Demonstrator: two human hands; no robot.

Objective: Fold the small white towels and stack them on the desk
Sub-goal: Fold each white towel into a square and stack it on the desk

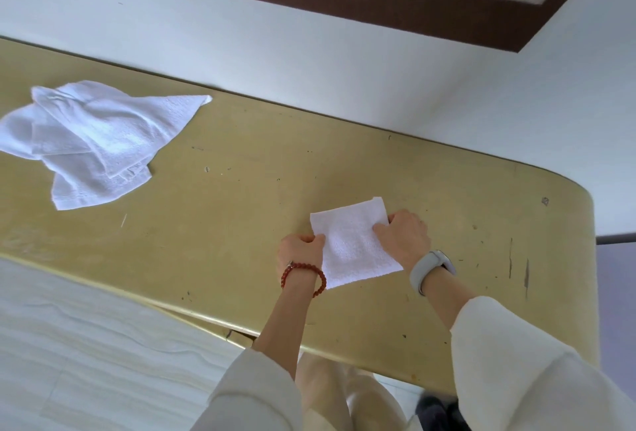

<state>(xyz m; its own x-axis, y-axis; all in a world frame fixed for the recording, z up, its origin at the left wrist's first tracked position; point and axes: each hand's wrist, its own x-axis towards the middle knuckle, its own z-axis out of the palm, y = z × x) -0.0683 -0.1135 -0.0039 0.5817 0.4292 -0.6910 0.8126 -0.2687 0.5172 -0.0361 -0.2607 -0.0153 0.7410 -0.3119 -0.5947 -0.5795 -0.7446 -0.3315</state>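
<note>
Both hands, left (pixel 300 251) and right (pixel 402 236), grip clamped on the folded towel's (pixel 354 245) side edges near the table (pixel 241 224) front; uneven release could spring folds open, loose towels (pixel 86 141) still far left.

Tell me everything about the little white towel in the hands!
The folded towel is a small white square of soft, nubbly cloth, lying flat and a bit slanted on the yellowish desk, near its front edge. The left hand pinches its left edge and the right hand pinches its right edge.
</note>
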